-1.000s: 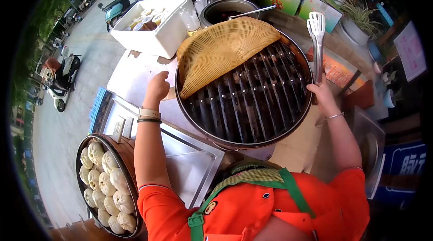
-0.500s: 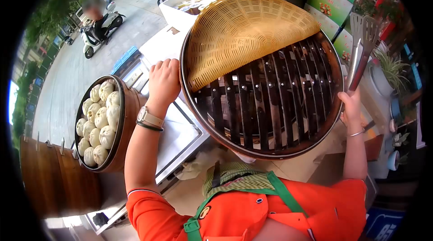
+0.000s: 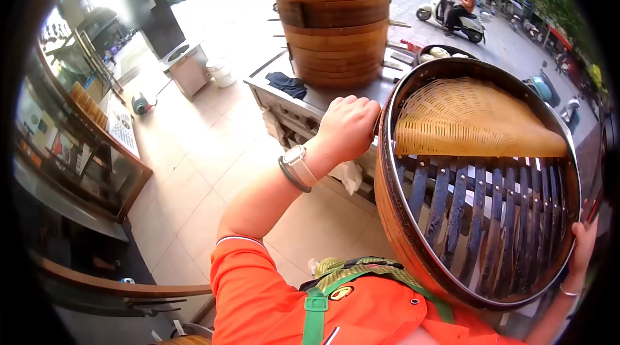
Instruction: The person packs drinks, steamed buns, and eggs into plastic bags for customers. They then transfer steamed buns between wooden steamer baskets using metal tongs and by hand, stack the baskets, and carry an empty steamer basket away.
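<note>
A large round bamboo steamer tier (image 3: 381, 206), tilted, hangs in front of my body. Dark slats (image 3: 481, 216) form its base, and a yellow perforated steamer liner (image 3: 475, 116) lies folded across its far half. My left hand (image 3: 349, 127) is closed at the tier's left side, its fingers wrapped at the rim. On the opposite side, my right hand (image 3: 584, 245) grips the rim, partly cut off by the dark edge of the view. Dark, thin handles of the tongs (image 3: 597, 200) show by that hand, mostly lost in shadow.
A tall stack of bamboo steamers (image 3: 336, 22) stands on a metal counter (image 3: 258, 80) with a dark cloth (image 3: 286, 85). Behind my tier, another steamer holds pale buns (image 3: 439, 52). Left are a glass-fronted cabinet (image 3: 77, 132), a metal stand (image 3: 188, 74) and a white bucket (image 3: 221, 74). A scooter rider (image 3: 462, 6) is outside.
The view has swung left, bringing the steamer stack and tiled floor into sight. The tier, still in both hands, now tilts more steeply and sits further right in view.
</note>
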Tool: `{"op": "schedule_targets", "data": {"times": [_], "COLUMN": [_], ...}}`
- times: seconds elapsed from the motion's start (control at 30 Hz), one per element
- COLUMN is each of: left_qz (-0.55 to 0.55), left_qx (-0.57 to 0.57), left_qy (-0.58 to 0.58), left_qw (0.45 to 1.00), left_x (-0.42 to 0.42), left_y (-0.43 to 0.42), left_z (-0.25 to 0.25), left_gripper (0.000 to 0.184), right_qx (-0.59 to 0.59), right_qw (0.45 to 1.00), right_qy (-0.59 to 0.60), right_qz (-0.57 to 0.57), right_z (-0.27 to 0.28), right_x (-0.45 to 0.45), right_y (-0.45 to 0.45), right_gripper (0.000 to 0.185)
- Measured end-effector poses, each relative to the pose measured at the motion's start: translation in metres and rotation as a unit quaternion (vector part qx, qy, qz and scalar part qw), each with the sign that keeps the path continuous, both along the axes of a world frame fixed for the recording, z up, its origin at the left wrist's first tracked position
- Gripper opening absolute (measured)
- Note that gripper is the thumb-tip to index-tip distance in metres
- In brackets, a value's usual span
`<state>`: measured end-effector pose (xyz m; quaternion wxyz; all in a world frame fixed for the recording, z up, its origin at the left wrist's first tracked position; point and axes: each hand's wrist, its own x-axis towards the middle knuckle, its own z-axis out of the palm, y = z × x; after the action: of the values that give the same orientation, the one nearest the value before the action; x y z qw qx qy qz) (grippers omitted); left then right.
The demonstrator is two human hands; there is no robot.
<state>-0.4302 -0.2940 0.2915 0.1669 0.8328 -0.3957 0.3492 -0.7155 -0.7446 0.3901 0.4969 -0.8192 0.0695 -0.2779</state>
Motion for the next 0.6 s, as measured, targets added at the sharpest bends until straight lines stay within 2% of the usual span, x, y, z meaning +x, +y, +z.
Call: {"op": "schedule_targets", "data": {"times": [0.03,0.07,0.1,0.23,0.37,0.43,0.53,0.57,0.6], "left_qz": [0.052,0.096,0.14,0.31,0.434,0.49,0.567,0.59,0.612], "left_qx": [0.008,0.006,0.02,0.031,0.057,0.048,0.064,0.071,0.068], "left_qy": [0.027,0.022,0.021,0.043,0.041,0.067,0.064,0.067,0.067], "left_qw": [0.998,0.995,0.99,0.949,0.898,0.868,0.819,0.802,0.785], "left_x": [-0.015,-0.028,-0.013,-0.04,-0.056,-0.061,-0.056,-0.065,-0.056], "left_y": [0.059,0.113,0.167,0.331,0.449,0.5,0.573,0.558,0.599], "left_z": [0.008,0.011,0.006,0.013,0.008,0.004,-0.003,-0.004,-0.008], "left_gripper": [0.014,0.014,0.014,0.011,0.01,0.01,0.014,0.014,0.014], "right_qx": [0.014,-0.052,-0.06,-0.001,0.047,0.057,0.085,0.088,0.07], "right_qw": [0.999,0.997,0.992,0.975,0.927,0.901,0.858,0.843,0.835], "right_qy": [0.006,0.023,0.035,0.068,0.039,0.077,0.091,0.093,0.105], "right_qz": [0.049,0.06,0.108,0.209,0.369,0.423,0.498,0.522,0.536], "right_z": [0.011,0.021,0.013,-0.006,-0.026,-0.04,-0.06,-0.074,-0.086], "right_x": [0.023,0.051,0.111,0.249,0.368,0.429,0.51,0.524,0.561], "right_y": [0.037,0.069,0.116,0.266,0.42,0.49,0.602,0.599,0.653], "right_gripper": [0.056,0.053,0.052,0.052,0.053,0.057,0.051,0.051,0.049]}}
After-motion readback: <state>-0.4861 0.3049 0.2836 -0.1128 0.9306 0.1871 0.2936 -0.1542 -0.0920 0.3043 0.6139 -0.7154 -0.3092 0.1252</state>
